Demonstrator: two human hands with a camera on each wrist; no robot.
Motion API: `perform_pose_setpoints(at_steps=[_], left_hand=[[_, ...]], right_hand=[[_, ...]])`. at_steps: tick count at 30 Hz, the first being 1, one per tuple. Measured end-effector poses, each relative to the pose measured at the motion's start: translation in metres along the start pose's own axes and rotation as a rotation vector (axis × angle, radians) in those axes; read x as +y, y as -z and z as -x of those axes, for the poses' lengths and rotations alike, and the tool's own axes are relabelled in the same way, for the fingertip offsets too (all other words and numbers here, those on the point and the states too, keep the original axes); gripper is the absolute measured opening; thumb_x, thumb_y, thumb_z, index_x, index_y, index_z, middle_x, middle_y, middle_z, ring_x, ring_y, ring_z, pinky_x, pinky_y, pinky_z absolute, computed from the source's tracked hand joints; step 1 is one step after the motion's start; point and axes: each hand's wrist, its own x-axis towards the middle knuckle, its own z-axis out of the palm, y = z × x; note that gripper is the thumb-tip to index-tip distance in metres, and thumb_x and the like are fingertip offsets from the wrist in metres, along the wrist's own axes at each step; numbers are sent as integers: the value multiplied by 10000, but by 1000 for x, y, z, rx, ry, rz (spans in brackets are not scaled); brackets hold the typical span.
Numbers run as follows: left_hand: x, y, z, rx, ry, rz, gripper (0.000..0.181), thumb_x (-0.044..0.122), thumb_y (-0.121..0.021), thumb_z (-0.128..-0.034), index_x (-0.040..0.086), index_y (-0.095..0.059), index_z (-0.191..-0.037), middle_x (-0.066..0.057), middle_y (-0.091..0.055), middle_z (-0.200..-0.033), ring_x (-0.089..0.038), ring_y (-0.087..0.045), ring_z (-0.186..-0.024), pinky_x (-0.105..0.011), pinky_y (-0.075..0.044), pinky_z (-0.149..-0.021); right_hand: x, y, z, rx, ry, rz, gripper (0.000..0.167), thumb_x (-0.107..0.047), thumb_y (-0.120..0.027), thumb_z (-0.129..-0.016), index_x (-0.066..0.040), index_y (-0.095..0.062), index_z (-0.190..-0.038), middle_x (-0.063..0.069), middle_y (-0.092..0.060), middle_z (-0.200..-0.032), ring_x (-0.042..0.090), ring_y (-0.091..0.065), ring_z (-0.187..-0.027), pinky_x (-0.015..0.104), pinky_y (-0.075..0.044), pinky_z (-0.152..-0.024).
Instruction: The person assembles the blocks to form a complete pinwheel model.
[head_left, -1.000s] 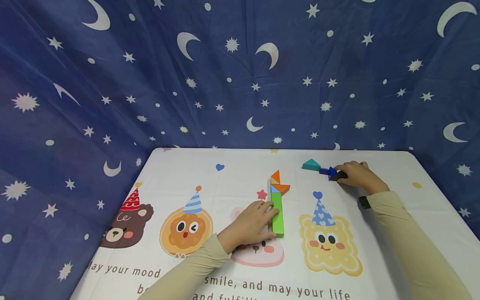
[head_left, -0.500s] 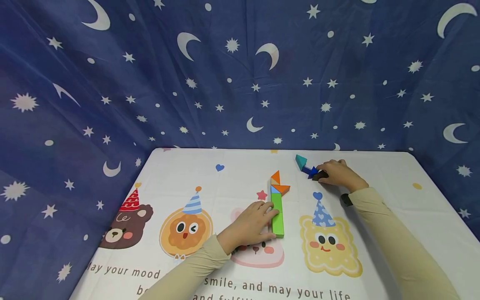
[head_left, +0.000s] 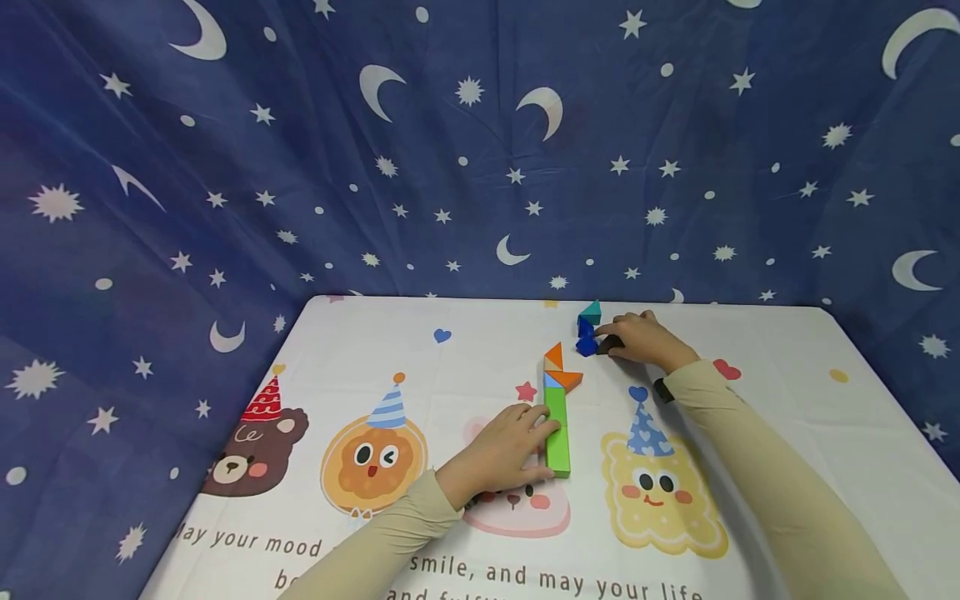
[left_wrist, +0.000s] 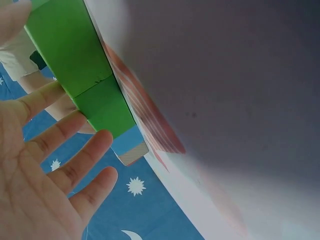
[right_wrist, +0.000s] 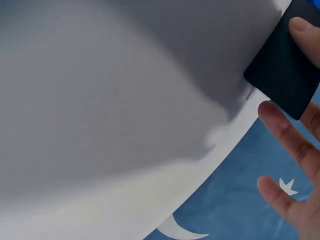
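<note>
Two green blocks (head_left: pixel 557 432) lie end to end in the middle of the white cloth in the head view. Beyond them sit a light blue piece (head_left: pixel 552 381) and orange triangular pieces (head_left: pixel 565 380). My left hand (head_left: pixel 504 447) rests against the green blocks' left side, its fingers nearly straight in the left wrist view. Farther back, my right hand (head_left: pixel 643 339) pinches a black block (right_wrist: pixel 282 60) between thumb and fingers. Dark blue pieces (head_left: pixel 587 343) and a teal triangular piece (head_left: pixel 592 312) adjoin the black block in a bent row.
A white cloth with printed cartoon figures (head_left: pixel 663 492) and lettering covers the table. Behind the table's back edge hangs a dark blue curtain (head_left: pixel 420 183) with moons and stars.
My right hand has moved left, bringing the black block along. The dark blue and teal pieces have shifted left too and swung round to point backward. My left hand stays put.
</note>
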Motion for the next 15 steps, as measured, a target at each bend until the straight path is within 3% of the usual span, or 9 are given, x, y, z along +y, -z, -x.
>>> perform_pose_setpoints(at_steps=[8, 15], left_hand=[[-1, 0, 1, -1, 1, -7, 619, 569, -540, -867, 188, -450, -1346, -29, -459, -1357, -191, -441, -1240, -329, -325, -1109], [0, 0, 0, -7, 1, 1, 619, 566, -536, -871, 182, -451, -1349, -34, -455, -1362, -195, -438, -1242, -325, -316, -1113]], right_hand=[[10, 3, -5, 48, -31, -13, 206, -138, -742, -783, -129, -706, -986, 114, -667, -935, 311, -599, -906, 610, -388, -828], [9, 3, -18, 23, -53, -11, 266, -148, -723, -807, -105, -684, -1068, 139, -668, -1010, 333, -592, -965, 590, -371, -855]])
